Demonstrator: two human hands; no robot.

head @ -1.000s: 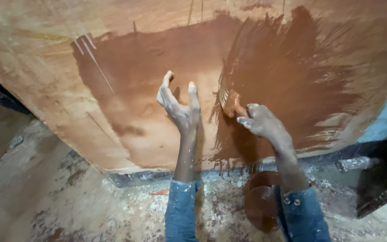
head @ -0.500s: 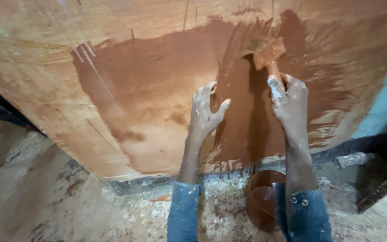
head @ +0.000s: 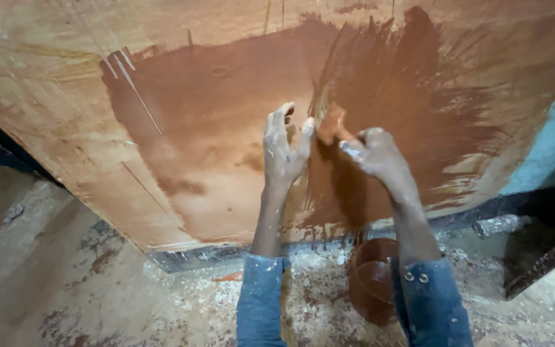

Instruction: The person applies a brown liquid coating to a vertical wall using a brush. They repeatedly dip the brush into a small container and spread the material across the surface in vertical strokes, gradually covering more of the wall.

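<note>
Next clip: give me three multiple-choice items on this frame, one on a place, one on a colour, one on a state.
1. Where is the round container?
A. on the floor below the right hand
B. on a shelf
C. in the left hand

2. What colour is the wet coat on the wooden panel?
A. blue
B. reddish brown
C. white

3. How is the left hand?
A. clenched around a hammer
B. in a pocket
C. open, against the panel

Key: 1 A, it sits by the right forearm; 2 B, the streaks are reddish brown; 3 C, fingers spread, while the right hand grips a brush.

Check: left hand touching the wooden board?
Touching. Head view: left hand lies palm-flat on the stained wooden board, no gap visible.
</note>
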